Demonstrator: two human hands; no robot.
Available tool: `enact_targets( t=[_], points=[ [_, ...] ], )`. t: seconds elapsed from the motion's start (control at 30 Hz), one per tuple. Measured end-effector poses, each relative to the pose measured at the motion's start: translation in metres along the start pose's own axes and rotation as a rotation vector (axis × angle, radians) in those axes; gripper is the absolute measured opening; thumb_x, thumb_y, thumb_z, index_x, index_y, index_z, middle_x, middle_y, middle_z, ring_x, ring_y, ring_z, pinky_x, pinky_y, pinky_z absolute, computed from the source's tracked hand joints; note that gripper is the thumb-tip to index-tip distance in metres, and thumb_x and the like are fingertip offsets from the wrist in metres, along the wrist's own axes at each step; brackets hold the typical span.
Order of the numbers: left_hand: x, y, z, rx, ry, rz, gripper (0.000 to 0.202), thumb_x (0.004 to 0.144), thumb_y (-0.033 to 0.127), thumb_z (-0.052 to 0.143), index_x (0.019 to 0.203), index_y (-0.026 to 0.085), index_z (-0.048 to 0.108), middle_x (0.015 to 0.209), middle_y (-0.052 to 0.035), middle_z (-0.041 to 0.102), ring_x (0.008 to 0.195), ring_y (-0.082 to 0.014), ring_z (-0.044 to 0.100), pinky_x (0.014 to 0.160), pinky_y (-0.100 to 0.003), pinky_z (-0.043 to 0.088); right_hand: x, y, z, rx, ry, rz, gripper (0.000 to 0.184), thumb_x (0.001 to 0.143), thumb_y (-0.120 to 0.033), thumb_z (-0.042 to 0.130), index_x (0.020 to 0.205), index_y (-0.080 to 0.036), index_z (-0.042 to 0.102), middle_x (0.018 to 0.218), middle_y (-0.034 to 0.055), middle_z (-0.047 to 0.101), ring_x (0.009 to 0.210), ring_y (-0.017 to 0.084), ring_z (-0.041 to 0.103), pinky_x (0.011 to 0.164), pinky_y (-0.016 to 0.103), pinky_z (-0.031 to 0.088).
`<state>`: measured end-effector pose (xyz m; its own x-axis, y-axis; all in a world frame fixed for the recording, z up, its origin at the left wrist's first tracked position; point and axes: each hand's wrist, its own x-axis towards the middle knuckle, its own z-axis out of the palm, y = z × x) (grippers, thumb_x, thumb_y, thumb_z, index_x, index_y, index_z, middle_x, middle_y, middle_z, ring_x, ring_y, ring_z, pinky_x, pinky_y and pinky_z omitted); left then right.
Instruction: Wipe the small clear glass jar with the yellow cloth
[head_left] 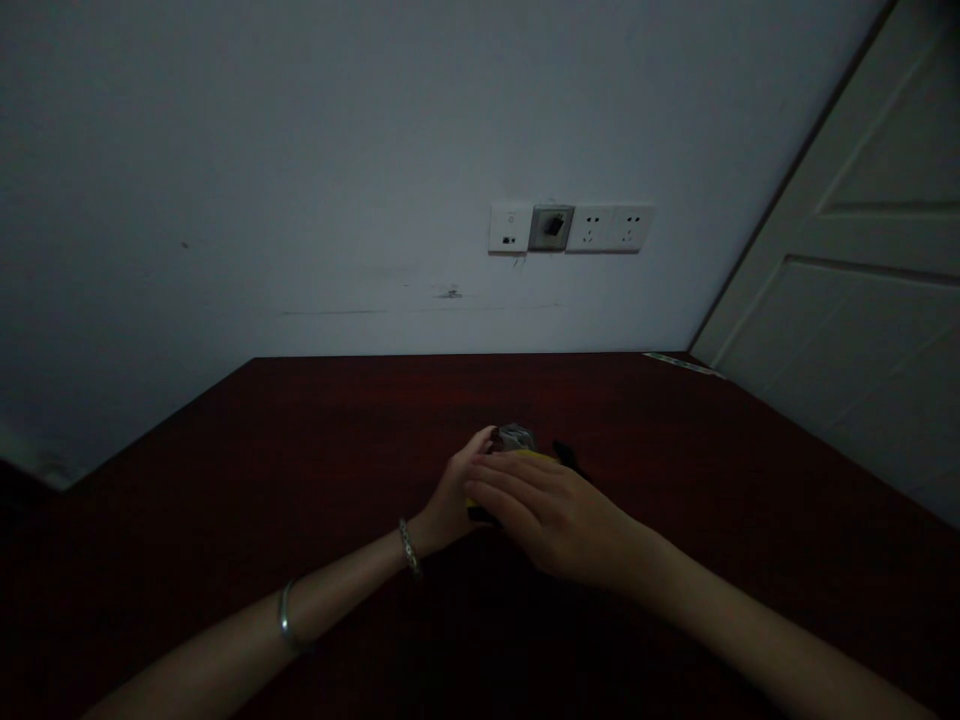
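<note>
Both hands meet over a small yellow and black object (pixel 537 455) at the middle of the table. My left hand (pixel 453 500) grips its left side, with the thumb side towards the top. Across the top and near side lies my right hand (pixel 559 510), its fingers held together and pressed on the object. A clear or greyish crinkled part (pixel 516 436) shows just beyond the fingers. Most of the object is covered, so its kind cannot be made out. Close behind my right hand is a slim black thing (pixel 570 458), partly hidden.
The dark red table (pixel 337 400) reaches back to a pale wall (pixel 300 150). Wall sockets (pixel 607 228) are set above it, one with a black plug (pixel 553 226). A panelled white door (pixel 862 260) borders the right. A thin patterned strip (pixel 679 363) lies at the back right edge.
</note>
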<state>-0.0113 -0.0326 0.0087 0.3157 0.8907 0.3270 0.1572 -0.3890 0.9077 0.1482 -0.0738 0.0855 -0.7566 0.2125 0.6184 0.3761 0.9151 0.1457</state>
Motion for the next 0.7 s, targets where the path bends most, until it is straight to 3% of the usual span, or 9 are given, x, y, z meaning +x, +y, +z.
enact_targets(
  t=[0.1,0.2,0.37,0.47,0.57,0.7],
  points=[
    [0.001,0.008,0.001,-0.077,0.023,0.015,0.063,0.067,0.026,0.070,0.126,0.017,0.048,0.118,-0.0075,0.063,0.112,-0.0275,0.057,0.099,-0.036,0.045,0.001,0.002,-0.003,0.011,0.018,0.000,0.027,0.091,-0.011,0.041,0.113,-0.006,0.057,0.114,0.0146,0.066,0.109,0.023,0.060,0.095,0.038,0.051],
    [0.001,0.022,0.004,-0.154,-0.023,0.013,0.072,0.056,0.023,0.080,0.121,0.016,0.051,0.114,-0.0083,0.064,0.106,-0.0280,0.061,0.093,-0.038,0.049,-0.004,0.013,-0.007,0.010,0.071,0.045,0.031,0.089,-0.009,0.040,0.118,-0.007,0.053,0.115,0.0158,0.065,0.112,0.023,0.059,0.094,0.039,0.052],
    [-0.001,0.027,0.006,-0.197,-0.065,0.008,0.085,0.050,0.022,0.085,0.125,0.016,0.044,0.119,-0.0122,0.060,0.109,-0.0276,0.058,0.094,-0.043,0.048,-0.012,0.033,-0.007,0.006,0.066,0.306,0.032,0.089,-0.014,0.043,0.119,-0.011,0.054,0.118,0.0160,0.063,0.111,0.024,0.060,0.093,0.043,0.052],
    [-0.001,0.026,0.004,-0.206,-0.060,0.011,0.089,0.048,0.021,0.086,0.125,0.016,0.042,0.121,-0.0133,0.059,0.110,-0.0277,0.057,0.095,-0.044,0.047,-0.014,0.036,-0.003,0.034,0.062,0.377,0.031,0.090,-0.017,0.042,0.117,-0.010,0.056,0.115,0.0156,0.065,0.106,0.024,0.062,0.091,0.042,0.054],
    [0.000,0.029,0.004,-0.174,-0.063,0.034,0.087,0.048,0.022,0.086,0.124,0.016,0.043,0.119,-0.0127,0.060,0.109,-0.0279,0.058,0.094,-0.044,0.048,-0.014,0.032,-0.002,0.054,0.096,0.347,0.031,0.090,-0.015,0.042,0.117,-0.011,0.055,0.116,0.0145,0.065,0.108,0.022,0.062,0.092,0.039,0.053],
    [0.002,0.030,0.003,-0.082,-0.040,0.091,0.081,0.051,0.023,0.084,0.122,0.018,0.046,0.119,-0.0100,0.060,0.107,-0.0260,0.059,0.093,-0.041,0.049,-0.011,0.023,-0.004,0.018,0.109,0.183,0.033,0.088,-0.011,0.041,0.120,-0.008,0.051,0.119,0.0176,0.062,0.114,0.023,0.057,0.095,0.038,0.051]
  ],
)
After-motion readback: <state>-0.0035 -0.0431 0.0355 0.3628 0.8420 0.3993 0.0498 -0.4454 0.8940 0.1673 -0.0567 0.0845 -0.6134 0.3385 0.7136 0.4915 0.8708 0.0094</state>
